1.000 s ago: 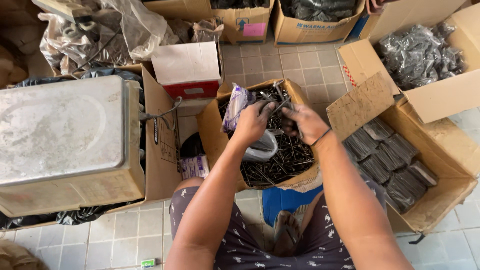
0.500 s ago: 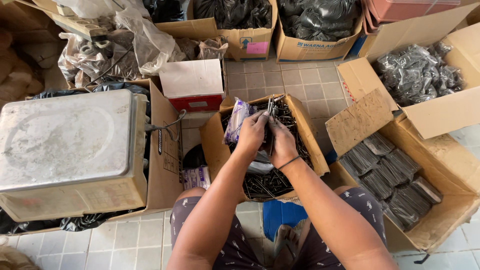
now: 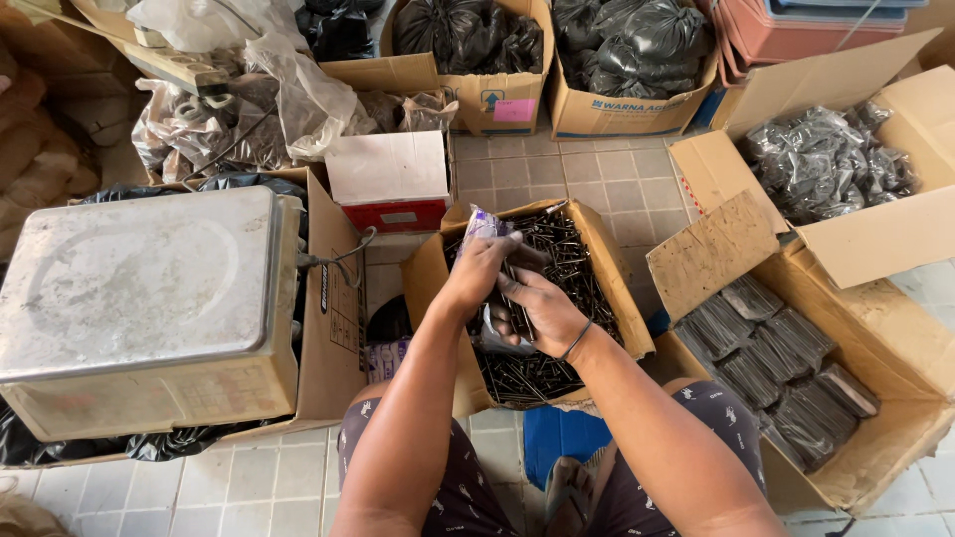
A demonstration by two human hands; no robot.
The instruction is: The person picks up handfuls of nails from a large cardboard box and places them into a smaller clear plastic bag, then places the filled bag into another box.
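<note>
Dark metal nails fill the open cardboard box [image 3: 597, 261] that stands on the tiled floor just beyond the person's knees, close enough for both arms to reach in. Over that box the right hand [image 3: 545, 310] closes its grip on a bundle of nails [image 3: 517, 303], while the left hand [image 3: 484, 267] pinches the small clear bag [image 3: 483, 225] beside it, apparently to keep it open. Left of the box sits a metal scale [image 3: 149, 298]; to its right, a carton of packed bundles [image 3: 786, 363].
</note>
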